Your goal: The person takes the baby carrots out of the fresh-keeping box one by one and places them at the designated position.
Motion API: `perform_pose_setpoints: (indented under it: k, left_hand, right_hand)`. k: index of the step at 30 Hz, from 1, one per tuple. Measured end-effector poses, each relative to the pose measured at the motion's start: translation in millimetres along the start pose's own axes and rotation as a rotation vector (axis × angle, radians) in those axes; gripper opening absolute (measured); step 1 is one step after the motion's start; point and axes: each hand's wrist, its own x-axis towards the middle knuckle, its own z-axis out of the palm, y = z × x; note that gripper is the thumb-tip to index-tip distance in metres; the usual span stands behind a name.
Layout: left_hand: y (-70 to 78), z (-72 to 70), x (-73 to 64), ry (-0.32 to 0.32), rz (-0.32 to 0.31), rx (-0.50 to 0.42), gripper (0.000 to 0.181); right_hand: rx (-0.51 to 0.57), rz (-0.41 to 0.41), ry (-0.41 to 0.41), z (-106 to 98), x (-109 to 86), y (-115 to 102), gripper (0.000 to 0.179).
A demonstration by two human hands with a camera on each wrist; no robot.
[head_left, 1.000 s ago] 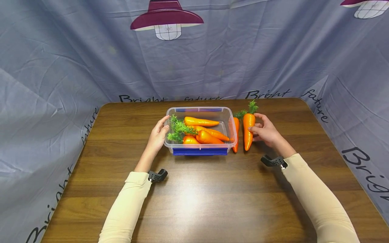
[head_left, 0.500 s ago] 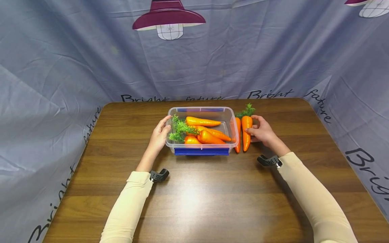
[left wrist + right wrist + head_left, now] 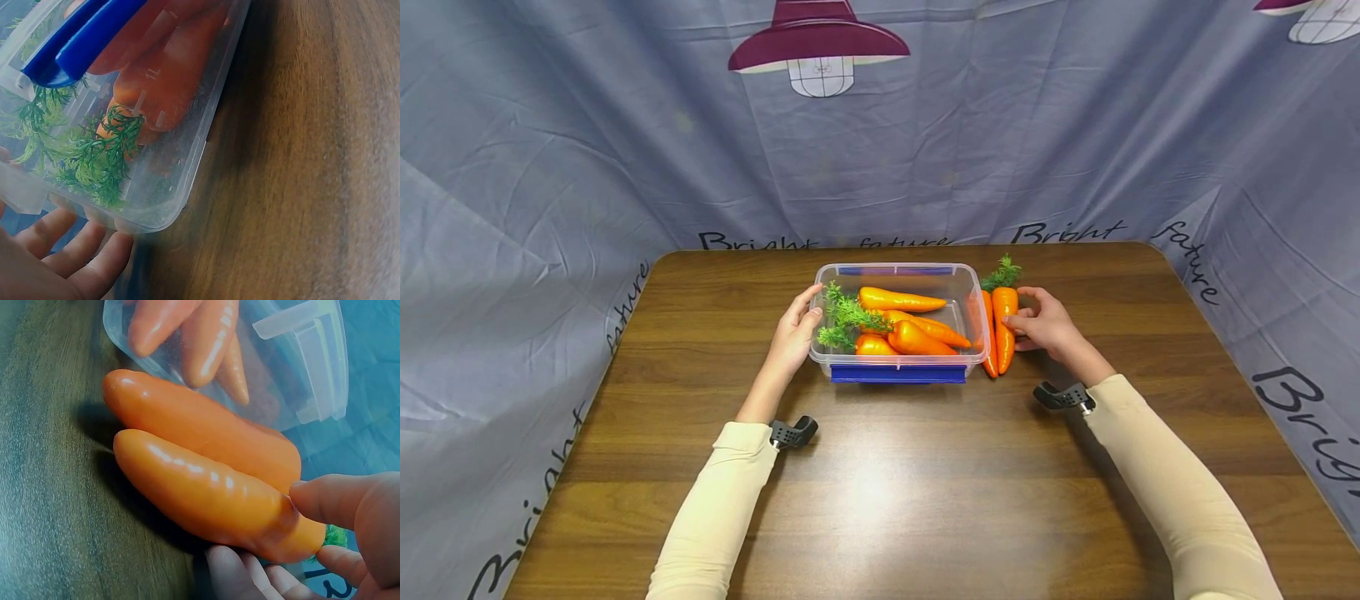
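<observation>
carrot (image 3: 200, 490) pinched in right grip (image 3: 1051, 325); second carrot (image 3: 206, 425) lies between it and clear box (image 3: 895, 361) holding other carrots (image 3: 917, 339); left grip (image 3: 794, 327) spread against box wall.

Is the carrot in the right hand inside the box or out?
Out. The held carrot, pinched by the right hand, is beside the clear box, with another carrot between them.

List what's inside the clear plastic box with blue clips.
At least four glossy orange tapered carrots, their feathery green tops bunched toward the head view's left. Covered: the carrots' undersides and the floor of the box beneath them; can't tell whether more lie underneath.
</observation>
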Motion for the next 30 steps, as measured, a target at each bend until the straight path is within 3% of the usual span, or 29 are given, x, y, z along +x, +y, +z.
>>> perform_pose_setpoints:
  k: [20, 30]
  left_hand:
    - [0.2, 0.0, 0.3, 0.001, 0.003, -0.001, 0.048]
    - [0.8, -0.3, -0.2, -0.001, -0.003, 0.002, 0.048]
  right_hand:
    - [0.031, 0.017, -0.024, -3.5, -1.6, 1.6, 0.075]
    - [0.005, 0.005, 0.02, -11.3, -2.8, 5.7, 0.075]
